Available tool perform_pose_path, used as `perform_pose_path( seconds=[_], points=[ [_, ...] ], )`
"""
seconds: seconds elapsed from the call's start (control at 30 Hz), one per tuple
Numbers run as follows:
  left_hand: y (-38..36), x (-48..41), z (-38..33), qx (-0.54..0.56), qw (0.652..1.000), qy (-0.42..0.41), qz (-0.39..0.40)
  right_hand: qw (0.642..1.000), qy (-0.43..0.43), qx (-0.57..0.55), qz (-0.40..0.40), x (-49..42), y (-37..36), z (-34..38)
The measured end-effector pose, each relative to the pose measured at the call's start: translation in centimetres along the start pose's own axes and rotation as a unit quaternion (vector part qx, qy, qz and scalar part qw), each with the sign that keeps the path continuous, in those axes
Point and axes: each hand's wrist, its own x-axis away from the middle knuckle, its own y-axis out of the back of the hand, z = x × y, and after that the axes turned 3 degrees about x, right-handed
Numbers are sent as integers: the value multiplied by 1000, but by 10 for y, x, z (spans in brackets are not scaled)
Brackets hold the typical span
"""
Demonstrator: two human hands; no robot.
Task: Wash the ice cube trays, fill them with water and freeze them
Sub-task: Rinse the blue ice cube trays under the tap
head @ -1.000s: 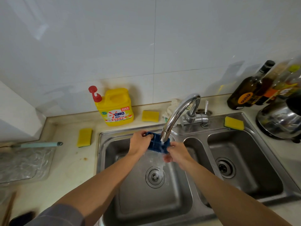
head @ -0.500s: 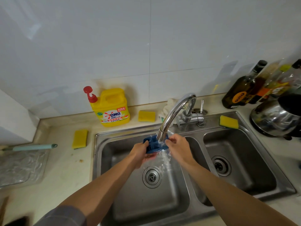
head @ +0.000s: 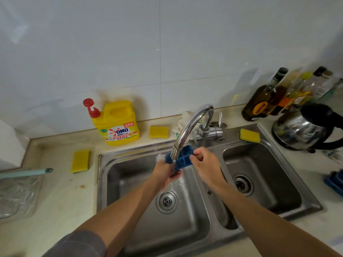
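A small blue ice cube tray (head: 182, 159) with square cells is held over the left basin of the steel sink (head: 130, 156), right under the spout of the chrome faucet (head: 187, 130). Water runs over it. My left hand (head: 166, 173) grips the tray's left end from below. My right hand (head: 203, 162) pinches its right end. Another blue tray (head: 335, 180) lies at the right edge of the counter, partly cut off by the frame.
A yellow detergent jug (head: 118, 125) with a red pump stands behind the sink. Yellow sponges lie at left (head: 80, 161), behind the sink (head: 158, 131) and on its rim (head: 249, 135). Oil bottles (head: 263, 101) and a steel kettle (head: 304, 128) stand at right.
The tray has turned so its open cells face up under the running water. My left hand dropped below the tray and my right hand rose to its right end.
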Motion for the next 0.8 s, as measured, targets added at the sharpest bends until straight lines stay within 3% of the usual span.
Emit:
perform_pose_path(
  seconds=[0.1, 0.2, 0.37, 0.53, 0.63, 0.8],
  points=[
    [7, -1, -3, -44, 996, -49, -54, 999, -25, 0, 28, 1, -3, 3],
    [20, 2, -13, -111, 980, -127, -110, 987, -94, -51, 119, 1, -11, 6],
    [34, 19, -28, -233, 941, -218, -109, 950, -151, -138, 235, 5, -38, 14],
    [50, 22, -31, -248, 944, -182, -122, 892, -225, -318, 230, -3, -55, 11],
    [55, 19, -27, -188, 966, -129, -126, 909, -216, -300, 194, -9, -53, 4],
    [46, 19, -4, -164, 983, -48, -61, 939, -192, -263, 113, -13, -41, 1]
  ],
)
